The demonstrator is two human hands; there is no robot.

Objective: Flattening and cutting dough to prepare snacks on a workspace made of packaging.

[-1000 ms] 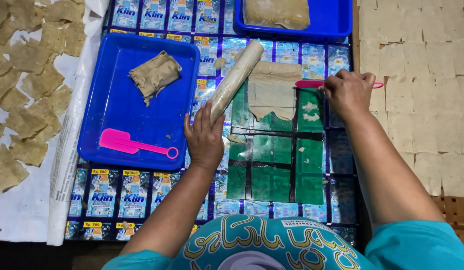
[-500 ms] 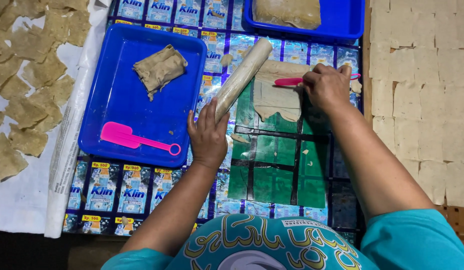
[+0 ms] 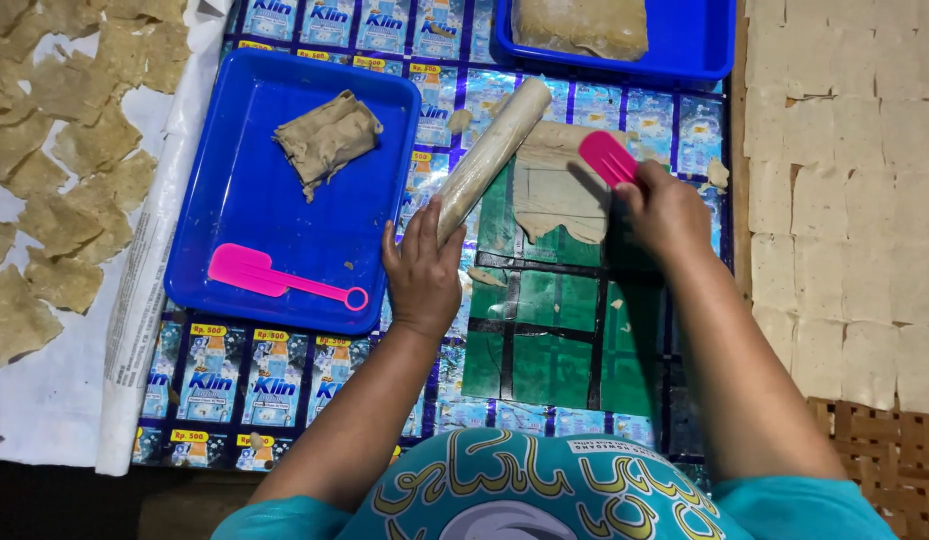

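On the mat, flat beige dough sheet [image 3: 550, 185]; left hand [image 3: 423, 268] grips rolling pin [image 3: 493, 150], right hand [image 3: 665, 208] grips pink scraper [image 3: 607, 156].

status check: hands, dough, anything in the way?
Left hand on rolling pin. Right hand grips pink scraper over thin dough sheet. Nothing obstructing the sheet.

Green mat [image 3: 545, 360] bare — blue tray [image 3: 235, 200] leftward
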